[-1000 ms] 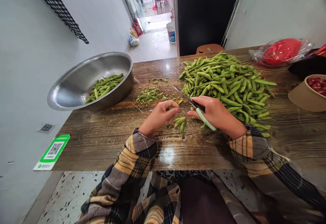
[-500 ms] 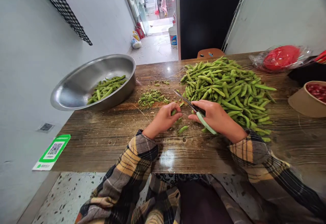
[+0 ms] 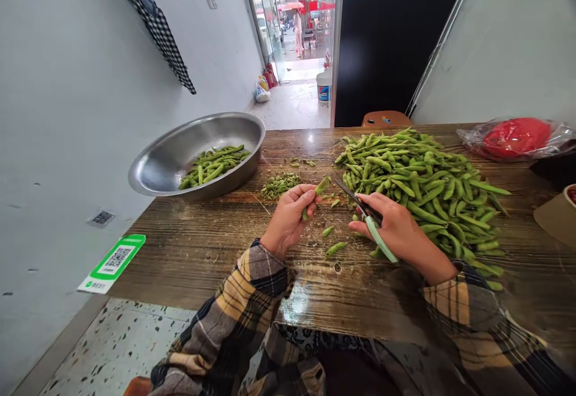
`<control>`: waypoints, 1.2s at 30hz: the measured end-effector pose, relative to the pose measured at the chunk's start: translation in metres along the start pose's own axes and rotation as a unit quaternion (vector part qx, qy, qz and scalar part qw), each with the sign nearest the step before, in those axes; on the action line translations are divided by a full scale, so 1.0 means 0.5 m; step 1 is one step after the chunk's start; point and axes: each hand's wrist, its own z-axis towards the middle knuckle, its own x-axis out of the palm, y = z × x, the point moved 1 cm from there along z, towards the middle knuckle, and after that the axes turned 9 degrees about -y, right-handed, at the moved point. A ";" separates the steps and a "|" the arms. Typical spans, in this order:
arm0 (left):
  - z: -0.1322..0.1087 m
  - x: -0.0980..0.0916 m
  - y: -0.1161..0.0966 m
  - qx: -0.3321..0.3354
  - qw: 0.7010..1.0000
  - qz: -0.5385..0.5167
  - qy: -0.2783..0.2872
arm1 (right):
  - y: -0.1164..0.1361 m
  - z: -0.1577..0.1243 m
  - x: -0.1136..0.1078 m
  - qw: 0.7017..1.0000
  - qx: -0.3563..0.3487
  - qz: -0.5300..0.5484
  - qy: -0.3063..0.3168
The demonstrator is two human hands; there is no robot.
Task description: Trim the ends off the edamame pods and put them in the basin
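Between thumb and fingers of my left hand (image 3: 292, 215) is a green soybean pod (image 3: 322, 185), its tip pointing up and right; another bit of green shows below the fingers. My right hand (image 3: 392, 223) grips a pair of scissors (image 3: 377, 235) with pale green handles. The dark blades point up and left, close to the pod's tip. Loose soybean pods (image 3: 335, 248) lie on the wooden table below my hands. A large heap of pods (image 3: 423, 186) is just beyond my right hand. Small green trimmings (image 3: 279, 184) are piled beyond my left hand.
A wide steel basin (image 3: 155, 168) with some pods stands tilted at the table's left. A red item in clear plastic (image 3: 517, 137) and a brown paper bowl (image 3: 555, 213) are on the right. A green QR-code card (image 3: 114, 263) sits at the left edge.
My left hand has turned and now holds a pod upright by the scissor tips. One more loose pod shows on the table. The camera view has shifted.
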 end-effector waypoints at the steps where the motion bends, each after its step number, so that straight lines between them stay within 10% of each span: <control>1: -0.002 0.001 0.000 0.003 1.000 0.001 0.000 | 0.000 -0.001 0.000 1.000 0.000 0.000 0.007; 12: -0.019 0.026 0.023 0.012 0.995 0.067 0.073 | 0.029 -0.004 0.007 0.998 -0.002 -0.004 0.063; 36: -0.010 0.014 0.024 0.029 0.997 0.063 0.039 | 0.026 -0.006 0.000 0.993 -0.051 -0.077 0.074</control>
